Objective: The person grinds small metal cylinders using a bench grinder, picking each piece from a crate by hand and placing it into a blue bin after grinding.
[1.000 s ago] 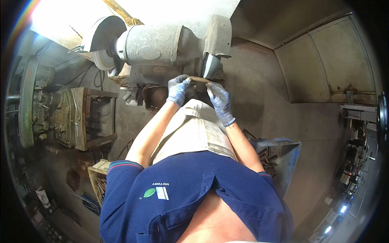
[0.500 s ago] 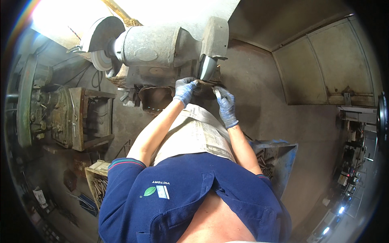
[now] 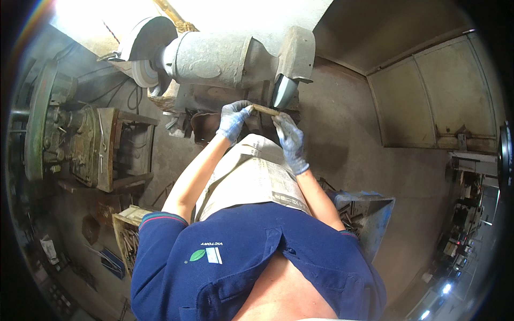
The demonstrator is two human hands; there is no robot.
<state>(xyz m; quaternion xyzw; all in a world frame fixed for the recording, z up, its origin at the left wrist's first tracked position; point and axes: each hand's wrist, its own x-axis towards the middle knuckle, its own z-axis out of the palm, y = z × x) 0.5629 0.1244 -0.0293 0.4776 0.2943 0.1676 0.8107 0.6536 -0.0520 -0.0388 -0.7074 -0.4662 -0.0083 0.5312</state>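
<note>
Dull grey concrete floor (image 3: 342, 155) is stretching around the work spot, with a large beige framed panel (image 3: 439, 101) standing toward the upper right and strong white light flooding the upper left. Ahead of the person, a grey metal bench grinder with a cylindrical motor housing (image 3: 211, 60) is sitting crosswise, carrying 2 wheels: a pale round wheel (image 3: 143, 74) is showing under the left guard, and a blue-grey wheel (image 3: 285, 92) is jutting down from the right guard. Just below that right wheel, a slim brownish bar (image 3: 266, 109) is spanning the gap between the 2 hands, tilting slightly down to the right; whether it is touching the wheel, I cannot tell. The left hand (image 3: 233, 122), in a blue and grey stained glove, is pinching the bar's left end between thumb and fingers. The right hand (image 3: 289, 138), gloved alike, is gripping the right end at its fingertips. An off-white printed sheet (image 3: 251, 171) is covering the lap below a navy short-sleeved shirt (image 3: 251, 246). Near the right forearm, a blue-edged metal bin (image 3: 381, 214) is holding thin rod-like pieces; a pale wooden box (image 3: 121, 227) is holding similar ones at left, and a greenish heavy machine (image 3: 40, 120) is standing beyond it.
</note>
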